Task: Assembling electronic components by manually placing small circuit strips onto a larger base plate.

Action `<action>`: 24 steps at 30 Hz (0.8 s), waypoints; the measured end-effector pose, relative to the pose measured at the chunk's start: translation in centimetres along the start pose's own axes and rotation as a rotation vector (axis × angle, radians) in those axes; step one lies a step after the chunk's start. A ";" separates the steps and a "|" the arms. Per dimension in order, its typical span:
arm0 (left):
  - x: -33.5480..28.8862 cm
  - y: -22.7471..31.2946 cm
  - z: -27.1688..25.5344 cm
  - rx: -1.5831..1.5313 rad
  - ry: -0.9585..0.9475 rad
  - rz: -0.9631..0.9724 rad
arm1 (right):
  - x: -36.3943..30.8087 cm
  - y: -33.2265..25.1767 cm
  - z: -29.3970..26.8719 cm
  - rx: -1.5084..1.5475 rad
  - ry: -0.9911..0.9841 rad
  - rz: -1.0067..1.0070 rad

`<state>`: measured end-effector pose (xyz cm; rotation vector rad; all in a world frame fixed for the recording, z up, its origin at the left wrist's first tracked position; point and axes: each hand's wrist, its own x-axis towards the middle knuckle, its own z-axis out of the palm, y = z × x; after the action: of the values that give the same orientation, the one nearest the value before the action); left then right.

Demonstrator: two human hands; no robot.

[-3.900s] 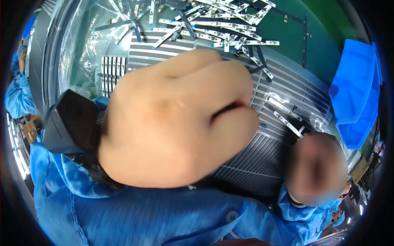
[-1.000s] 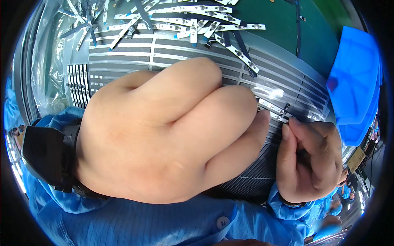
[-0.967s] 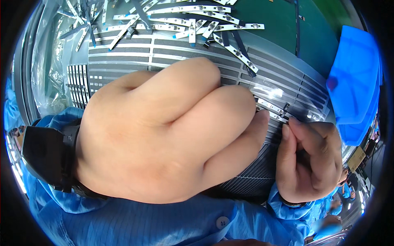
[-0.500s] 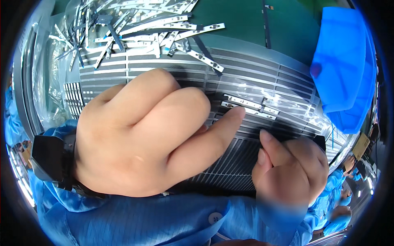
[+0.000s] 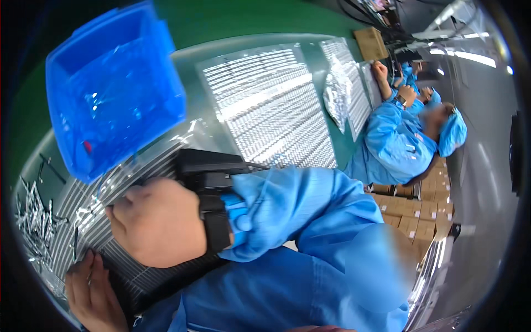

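Observation:
At the lower left, my left hand (image 5: pixel 94 293) rests by the edge of a dark slotted tray (image 5: pixel 146 279), fingers stretched out and nearly side by side. My right hand (image 5: pixel 160 224), a black device strapped at its wrist, lies over the same tray with its fingers curled. The back of the hand hides what its fingertips hold, if anything. Past my hands, at the far left, is a heap of thin black-and-white strips (image 5: pixel 36 221). A thin dark strip (image 5: pixel 75 243) lies just above my left fingertips.
A blue plastic bin (image 5: pixel 119 94) stands at the upper left on the green tabletop (image 5: pixel 238 22). Bagged sheets of strips (image 5: pixel 271 105) lie beyond my right arm. At the right sit co-workers in blue (image 5: pixel 404 138), near stacked cardboard boxes (image 5: pixel 420 213).
The view has swung to the right, bringing in the whole bin, bagged sheets and co-workers. My hands and the strip heap now appear farther left. My left hand's fingers have straightened.

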<state>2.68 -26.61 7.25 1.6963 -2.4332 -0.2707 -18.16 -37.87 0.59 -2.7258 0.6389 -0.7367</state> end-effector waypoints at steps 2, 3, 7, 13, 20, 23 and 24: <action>-0.1 -0.4 0.3 0.003 -0.008 0.055 | 0.3 0.5 0.2 0.019 -0.047 -0.024; -0.2 -0.4 0.3 0.012 -0.033 0.081 | 0.3 0.8 0.4 0.120 -0.034 -0.131; -0.6 0.0 0.5 0.005 -0.075 0.148 | -0.1 0.3 1.3 0.348 -0.062 -0.267; -0.6 -0.5 1.3 -0.194 0.129 0.172 | -0.8 -1.7 0.8 0.427 -0.113 -0.176; -0.7 -1.9 2.6 -0.589 0.164 0.037 | 0.5 -1.0 1.1 0.433 -0.147 -0.120; -2.6 -1.1 2.2 -0.477 0.191 -0.128 | 0.6 -1.9 0.9 0.462 -0.101 -0.110; -2.9 -0.2 1.9 -0.491 0.194 -0.218 | 0.0 -2.6 1.1 0.446 -0.054 -0.036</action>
<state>3.42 -23.89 5.31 1.6621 -1.8474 -0.6384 -16.65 -35.45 0.61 -2.3411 0.3600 -0.7120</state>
